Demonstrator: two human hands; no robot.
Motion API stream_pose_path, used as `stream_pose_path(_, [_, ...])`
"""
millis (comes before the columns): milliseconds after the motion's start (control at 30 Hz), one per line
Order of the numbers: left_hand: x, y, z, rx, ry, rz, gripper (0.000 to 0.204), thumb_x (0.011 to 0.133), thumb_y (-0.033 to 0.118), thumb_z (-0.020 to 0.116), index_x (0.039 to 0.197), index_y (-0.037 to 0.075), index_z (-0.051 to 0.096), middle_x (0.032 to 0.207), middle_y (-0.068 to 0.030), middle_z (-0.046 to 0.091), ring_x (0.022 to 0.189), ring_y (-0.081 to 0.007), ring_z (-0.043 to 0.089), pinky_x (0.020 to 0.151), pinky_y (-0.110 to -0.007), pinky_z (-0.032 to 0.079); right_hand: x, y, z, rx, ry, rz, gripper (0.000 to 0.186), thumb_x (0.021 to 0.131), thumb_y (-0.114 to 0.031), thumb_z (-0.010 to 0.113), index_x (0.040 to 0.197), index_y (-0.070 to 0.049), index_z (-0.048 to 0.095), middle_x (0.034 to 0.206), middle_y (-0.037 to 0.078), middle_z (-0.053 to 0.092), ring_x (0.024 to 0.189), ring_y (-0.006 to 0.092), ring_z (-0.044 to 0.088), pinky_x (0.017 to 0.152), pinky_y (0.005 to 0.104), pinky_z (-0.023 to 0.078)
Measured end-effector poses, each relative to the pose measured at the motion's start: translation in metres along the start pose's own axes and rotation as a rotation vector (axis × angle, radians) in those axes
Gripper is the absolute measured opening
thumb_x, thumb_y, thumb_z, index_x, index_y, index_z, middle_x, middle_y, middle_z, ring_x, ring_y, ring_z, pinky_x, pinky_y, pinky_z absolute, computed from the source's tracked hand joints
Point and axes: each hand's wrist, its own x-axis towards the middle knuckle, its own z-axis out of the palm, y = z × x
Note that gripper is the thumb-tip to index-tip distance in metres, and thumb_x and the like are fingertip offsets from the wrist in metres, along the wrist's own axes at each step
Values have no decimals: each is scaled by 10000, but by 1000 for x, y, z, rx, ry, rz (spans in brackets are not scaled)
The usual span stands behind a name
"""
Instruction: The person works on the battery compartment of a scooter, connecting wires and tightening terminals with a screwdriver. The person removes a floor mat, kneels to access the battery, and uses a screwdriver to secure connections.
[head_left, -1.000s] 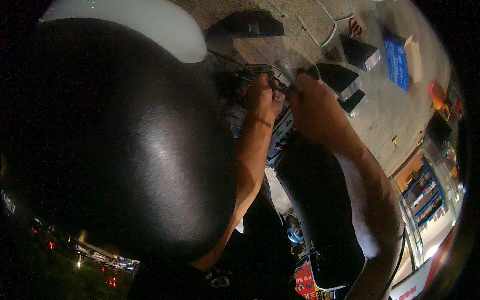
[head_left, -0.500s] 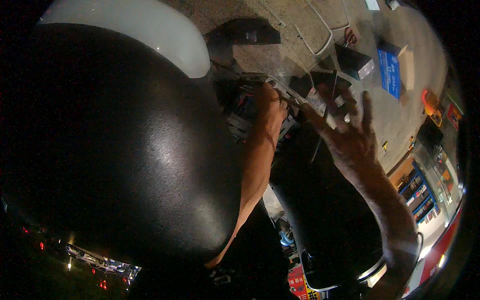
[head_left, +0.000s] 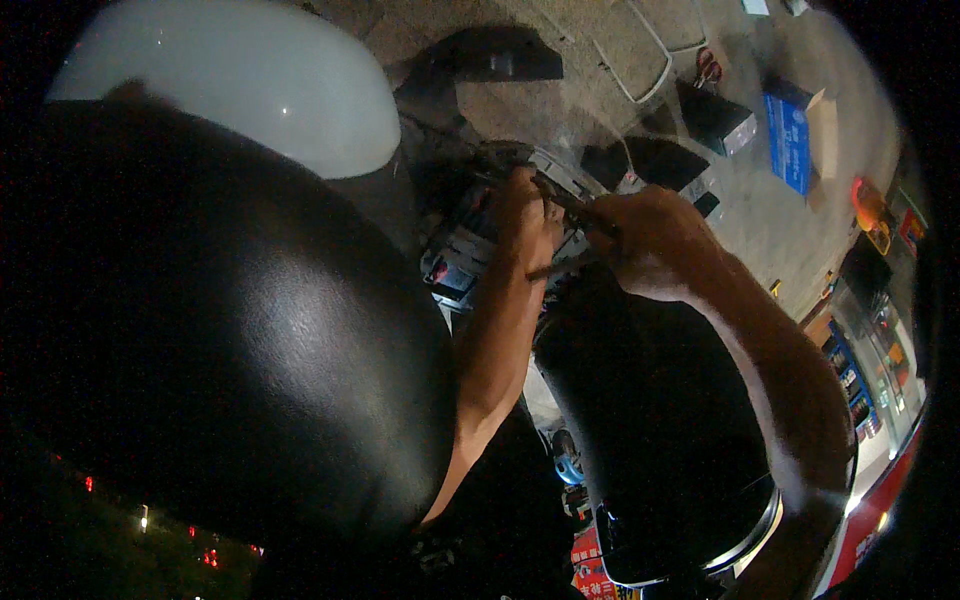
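A dark T-handle wrench (head_left: 580, 210) runs between my two hands. My right hand (head_left: 650, 235) is closed round its handle, and one end of the crossbar sticks out below, across my left wrist. My left hand (head_left: 522, 208) is closed at the far end of the shaft. That end sits over an opened bay (head_left: 465, 245) full of dark and grey parts; the tip is hidden by my left fingers and shadow. A black padded seat-like piece (head_left: 660, 410) with a pale rim lies under my right forearm.
A large black rounded cover (head_left: 300, 330) fills the left, with a glossy white panel (head_left: 250, 80) beyond it. On the concrete floor are a black box (head_left: 715, 118), a blue carton (head_left: 787, 140) with an open flap, red-handled scissors (head_left: 708, 67) and an orange object (head_left: 868, 205).
My right fingers, spread before, have closed round the wrench handle. The crossbar has turned from nearly upright to slanting toward my left wrist. The view has shifted slightly.
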Motion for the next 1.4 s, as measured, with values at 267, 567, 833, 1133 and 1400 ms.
stream_pose_path(267, [46,-20,-47,428,-3,229,128,871,204,586,849,78,588,712,-50,538,601,-166,486,513,-310,394,-8,-9,36,473,156,349,202,887,-163,569,1003,-19,651,874,228,665,834,401,652,755,455,528])
stream_pose_path(567, [-31,16,-14,201,68,-125,147,913,244,536,869,121,602,687,-20,533,550,-129,503,472,-272,400,-24,-50,43,60,41,243,300,842,-98,606,1136,-46,576,737,200,666,703,351,691,613,432,561])
stream_pose_path(833, [-15,16,-34,126,-82,-213,185,934,300,523,838,142,541,571,-2,469,434,-177,436,398,-321,330,-24,-59,46,88,-38,245,278,863,-120,579,1128,-38,579,817,237,675,710,365,680,632,433,549])
stream_pose_path(1133, [-10,13,-23,109,10,-113,293,928,251,500,662,186,398,517,22,345,412,-168,360,399,-345,280,-12,-47,61,1067,151,567,348,850,-125,578,1168,15,585,962,199,651,877,329,626,873,426,489])
stream_pose_path(1400, [-36,20,-29,204,-19,-133,152,871,155,562,730,136,509,544,30,386,398,-126,317,383,-274,255,-66,-35,31,-623,624,-254,395,822,-182,598,1190,-40,620,1296,110,538,1188,303,507,1076,531,335])
